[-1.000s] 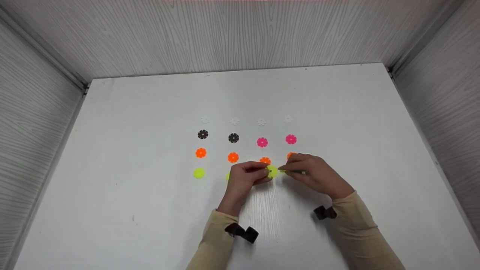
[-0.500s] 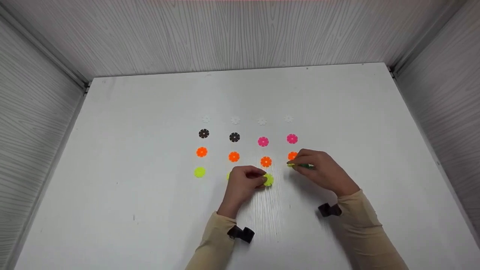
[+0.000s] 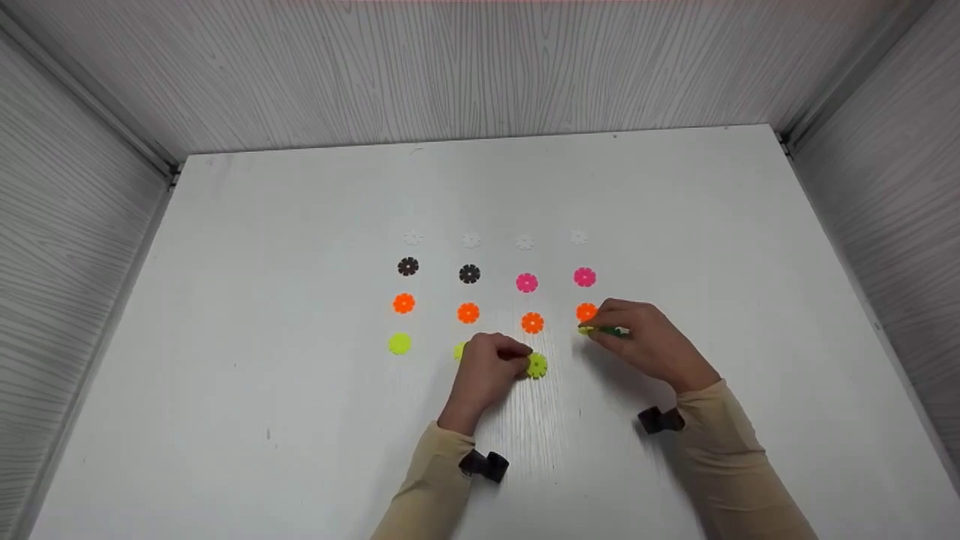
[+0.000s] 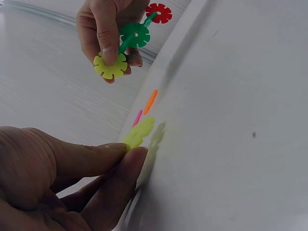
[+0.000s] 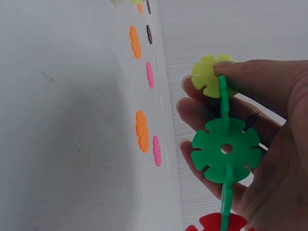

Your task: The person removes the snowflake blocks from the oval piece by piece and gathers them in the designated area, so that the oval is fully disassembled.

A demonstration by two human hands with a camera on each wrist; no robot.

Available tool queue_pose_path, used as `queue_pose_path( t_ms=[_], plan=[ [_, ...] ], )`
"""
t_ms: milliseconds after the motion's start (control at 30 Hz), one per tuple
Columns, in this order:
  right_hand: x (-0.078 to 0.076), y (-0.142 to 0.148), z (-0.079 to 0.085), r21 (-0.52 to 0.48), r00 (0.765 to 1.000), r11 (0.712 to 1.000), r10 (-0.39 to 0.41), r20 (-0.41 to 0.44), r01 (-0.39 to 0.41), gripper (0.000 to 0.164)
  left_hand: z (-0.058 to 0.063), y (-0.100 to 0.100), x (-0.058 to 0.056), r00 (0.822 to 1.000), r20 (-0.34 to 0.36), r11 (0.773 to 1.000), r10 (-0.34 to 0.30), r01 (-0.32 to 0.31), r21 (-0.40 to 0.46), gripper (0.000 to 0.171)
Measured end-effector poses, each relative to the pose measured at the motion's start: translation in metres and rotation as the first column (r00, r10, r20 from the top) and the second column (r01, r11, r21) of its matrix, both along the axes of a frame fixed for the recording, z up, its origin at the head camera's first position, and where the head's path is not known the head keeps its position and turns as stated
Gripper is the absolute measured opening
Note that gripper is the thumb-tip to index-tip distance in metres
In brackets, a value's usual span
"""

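A yellow notched plastic disc (image 3: 537, 366) is pinched between the thumb and fingertips of my left hand (image 3: 487, 373), low over the table at the right end of the yellow row. In the left wrist view this disc (image 4: 140, 132) stands tilted, its shadow beside it on the table. My right hand (image 3: 651, 343) is raised off the table, near the rightmost orange disc. It pinches the yellow end disc (image 5: 206, 76) of a chain of interlocked discs. Green discs (image 5: 211, 144) follow along the chain, some seen edge-on, and a red disc (image 4: 159, 13) is at its far end.
Behind my hands lie rows of loose discs: white (image 3: 471, 240), dark (image 3: 469, 274), pink (image 3: 526, 283) and orange (image 3: 468, 313). Another yellow disc (image 3: 400, 343) lies at the left. One more yellow disc (image 3: 459, 351) is partly covered by my left hand. Pale walls (image 3: 480, 67) enclose the table.
My hands have moved apart. The left hand brought its yellow disc down and nearer to me, and the disc's tilt changed. The right hand shifted rightward with the chain, then stayed nearly still.
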State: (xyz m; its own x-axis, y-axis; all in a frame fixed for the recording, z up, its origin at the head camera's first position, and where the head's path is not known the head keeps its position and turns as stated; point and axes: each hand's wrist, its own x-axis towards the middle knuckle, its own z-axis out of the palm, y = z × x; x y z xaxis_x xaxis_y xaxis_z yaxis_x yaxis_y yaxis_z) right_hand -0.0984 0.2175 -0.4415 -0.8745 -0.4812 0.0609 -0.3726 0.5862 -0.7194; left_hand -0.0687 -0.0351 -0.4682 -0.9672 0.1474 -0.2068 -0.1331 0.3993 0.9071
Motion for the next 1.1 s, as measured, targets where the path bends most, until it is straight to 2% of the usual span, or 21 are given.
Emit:
queue_pose_path(
  t_ms=[233, 567, 667, 800, 933, 1100],
  plan=[
    [-0.001, 0.001, -0.003, -0.007, 1.0, 1.0, -0.004, 0.011, 0.004, 0.013, -0.001, 0.001, -0.001, 1.0, -0.012, 1.0, -0.023, 0.022, -0.021, 0.01],
    [0.0, 0.001, -0.004, -0.003, 1.0, 1.0, -0.015, 0.021, 0.015, 0.012, -0.001, 0.001, -0.001, 0.999, -0.033, 0.999, 0.026, -0.027, -0.039, 0.008],
    [0.0, 0.001, -0.003, -0.019, 1.0, 1.0, -0.022, 0.022, 0.022, 0.014, 0.001, 0.002, 0.0, 0.999, -0.01, 0.999, 0.045, -0.045, 0.016, 0.009],
    [0.001, -0.001, -0.001, -0.017, 0.998, 0.998, -0.052, 0.021, 0.052, 0.012, 0.006, 0.005, 0.001, 0.999, -0.003, 0.991, 0.039, -0.038, 0.128, 0.01],
    [0.002, -0.005, -0.001, -0.003, 0.997, 0.997, -0.072, 0.022, 0.072, 0.008, 0.01, 0.01, 0.001, 0.999, -0.047, 0.981, 0.002, 0.007, 0.195, 0.014],
    [0.003, -0.013, 0.0, -0.032, 0.999, 0.999, -0.03, 0.025, 0.031, 0.006, 0.011, 0.018, 0.002, 0.993, -0.112, 0.975, -0.032, 0.056, 0.216, 0.02]
  ],
)
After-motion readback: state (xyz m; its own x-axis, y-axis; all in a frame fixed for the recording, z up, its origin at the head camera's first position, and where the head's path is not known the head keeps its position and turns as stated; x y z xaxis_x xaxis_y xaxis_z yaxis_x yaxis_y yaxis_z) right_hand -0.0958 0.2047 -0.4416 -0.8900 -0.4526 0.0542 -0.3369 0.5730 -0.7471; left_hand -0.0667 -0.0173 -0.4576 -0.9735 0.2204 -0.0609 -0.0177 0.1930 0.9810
